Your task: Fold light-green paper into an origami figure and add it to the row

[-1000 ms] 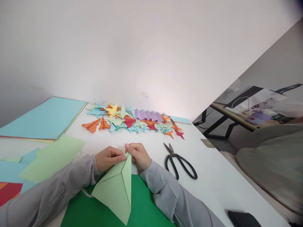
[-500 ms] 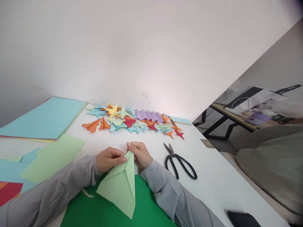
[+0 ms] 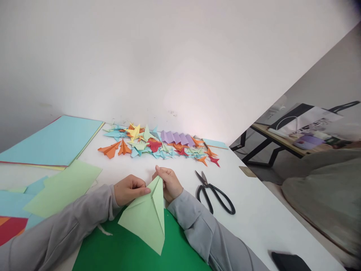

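A folded light green sheet of paper (image 3: 146,218) hangs between my two hands, its narrow point upward and its wide end toward me. My left hand (image 3: 131,190) pinches its upper left edge, thumb on top. My right hand (image 3: 168,184) grips the pointed tip between thumb and fingers; some of those fingers are hidden behind the paper. Crease lines and a folded flap run down the paper's right side. Beneath it lies a green sheet (image 3: 113,256) on the white table.
Black-handled scissors (image 3: 216,194) lie partly open at the right. Folded paper planes (image 3: 135,133) crowd the wall side beside a pleated purple paper (image 3: 177,138). Blue sheets (image 3: 56,139) and a light green sheet (image 3: 66,184) lie left. A black object (image 3: 290,261) rests front right.
The folded paper has shifted slightly up and to the right, and its flap looks narrower. My right hand has risen a little with the tip; my left hand has barely moved.
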Demonstrator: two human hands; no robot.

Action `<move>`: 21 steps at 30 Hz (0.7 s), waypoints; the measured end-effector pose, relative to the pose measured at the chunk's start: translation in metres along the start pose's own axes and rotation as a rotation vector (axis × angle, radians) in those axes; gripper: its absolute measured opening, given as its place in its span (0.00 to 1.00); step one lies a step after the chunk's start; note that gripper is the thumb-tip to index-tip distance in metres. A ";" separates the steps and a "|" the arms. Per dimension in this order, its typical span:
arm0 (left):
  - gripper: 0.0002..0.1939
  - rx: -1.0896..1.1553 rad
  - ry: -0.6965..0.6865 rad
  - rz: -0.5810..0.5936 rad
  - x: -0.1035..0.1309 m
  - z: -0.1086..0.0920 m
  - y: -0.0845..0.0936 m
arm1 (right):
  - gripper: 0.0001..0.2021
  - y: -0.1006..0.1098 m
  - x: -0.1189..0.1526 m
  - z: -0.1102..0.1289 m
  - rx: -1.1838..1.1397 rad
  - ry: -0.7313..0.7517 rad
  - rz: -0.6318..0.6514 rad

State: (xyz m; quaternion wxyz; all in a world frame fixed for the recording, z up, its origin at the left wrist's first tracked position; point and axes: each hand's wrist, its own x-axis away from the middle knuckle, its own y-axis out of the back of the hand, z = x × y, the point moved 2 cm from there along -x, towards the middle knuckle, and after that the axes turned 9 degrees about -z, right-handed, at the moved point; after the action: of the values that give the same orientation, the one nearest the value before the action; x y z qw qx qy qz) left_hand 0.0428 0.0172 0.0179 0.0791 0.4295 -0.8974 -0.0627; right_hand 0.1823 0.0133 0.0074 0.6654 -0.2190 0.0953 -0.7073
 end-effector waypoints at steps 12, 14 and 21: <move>0.24 0.059 0.066 -0.005 0.000 0.003 0.000 | 0.23 0.007 -0.008 0.001 -0.194 -0.072 -0.027; 0.25 0.060 0.067 0.001 0.000 0.002 0.000 | 0.24 0.008 -0.009 0.002 -0.199 -0.092 -0.020; 0.25 0.063 0.059 0.008 0.001 0.001 -0.001 | 0.26 0.010 -0.011 0.004 -0.154 -0.105 0.019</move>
State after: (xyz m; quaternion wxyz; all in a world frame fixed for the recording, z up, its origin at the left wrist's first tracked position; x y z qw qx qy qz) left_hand 0.0426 0.0165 0.0169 0.0920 0.4299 -0.8979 -0.0216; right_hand 0.1934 0.0239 0.0050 0.6572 -0.3055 0.1163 -0.6791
